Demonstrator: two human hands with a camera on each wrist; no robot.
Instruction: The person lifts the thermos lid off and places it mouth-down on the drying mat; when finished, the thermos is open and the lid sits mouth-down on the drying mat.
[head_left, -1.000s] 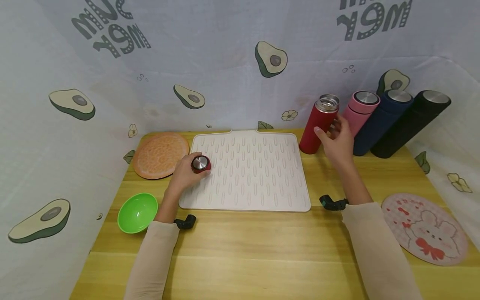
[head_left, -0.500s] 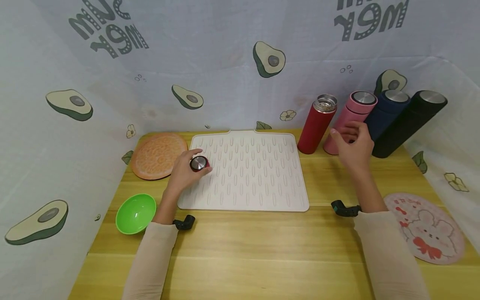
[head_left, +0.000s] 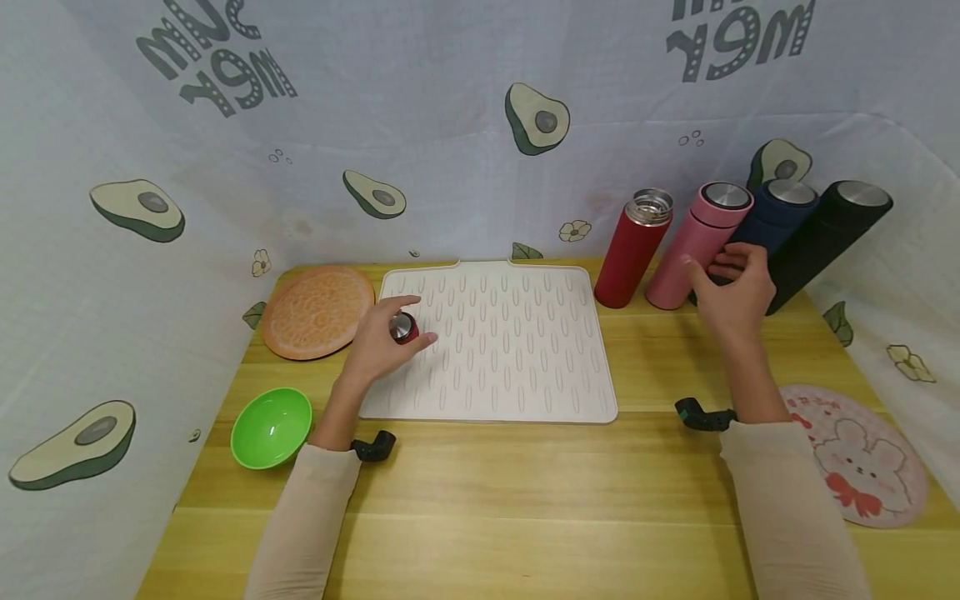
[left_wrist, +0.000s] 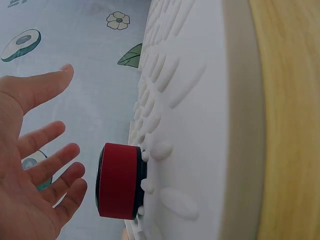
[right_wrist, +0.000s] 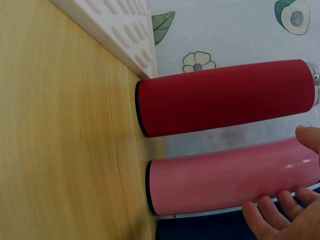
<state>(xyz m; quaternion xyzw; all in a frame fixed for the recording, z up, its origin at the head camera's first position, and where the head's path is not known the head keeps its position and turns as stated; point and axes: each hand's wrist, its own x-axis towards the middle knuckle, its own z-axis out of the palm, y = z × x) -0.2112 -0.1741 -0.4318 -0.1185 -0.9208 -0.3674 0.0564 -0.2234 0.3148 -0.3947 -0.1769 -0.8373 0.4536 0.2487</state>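
Note:
A red bottle lid (head_left: 403, 328) with a steel top sits on the white ribbed mat (head_left: 510, 350). My left hand (head_left: 382, 340) is spread around it; in the left wrist view, fingers and thumb stand apart from the lid (left_wrist: 120, 181). At the back right, a red bottle (head_left: 632, 258) stands uncapped, its steel neck showing. Beside it is a capped pink bottle (head_left: 693, 254). My right hand (head_left: 735, 292) is in front of the pink and navy bottles, thumb overlapping the pink one, fingers loosely bent before the navy bottle (head_left: 776, 212).
A black bottle (head_left: 832, 237) stands at the far right of the row. An orange round mat (head_left: 318, 312) and a green bowl (head_left: 272, 427) lie to the left. A pink rabbit mat (head_left: 870, 462) is by the right sleeve. A patterned cloth (head_left: 450, 125) hangs behind the table.
My right hand has left the red bottle and moved right, past the pink bottle's front. My left fingers have opened from the lid, which stays on the mat.

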